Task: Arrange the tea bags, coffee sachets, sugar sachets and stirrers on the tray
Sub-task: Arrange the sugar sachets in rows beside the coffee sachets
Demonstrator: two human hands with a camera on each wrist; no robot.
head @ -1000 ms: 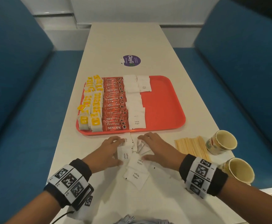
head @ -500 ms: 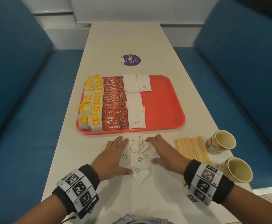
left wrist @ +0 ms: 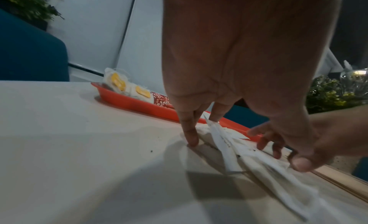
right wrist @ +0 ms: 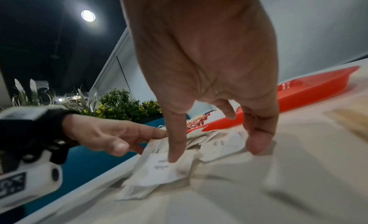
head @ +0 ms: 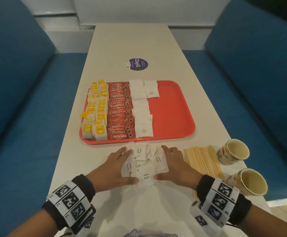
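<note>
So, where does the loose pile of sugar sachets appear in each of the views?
Head: loose pile of sugar sachets, lower centre, between both hands.
Left wrist: lower right, under the fingers.
Right wrist: lower centre, under the fingertips.
Shared landmark: red tray just behind.

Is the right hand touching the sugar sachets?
Touching: the right wrist view shows the right hand's fingers pressing onto the sugar sachets.

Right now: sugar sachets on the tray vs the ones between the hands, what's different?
The tray sachets lie in neat overlapping columns on the red tray; the loose sachets sit jumbled on the table, some tilted. Nothing touches the tray sachets; the left hand and right hand touch the loose ones. Both are white.
</note>
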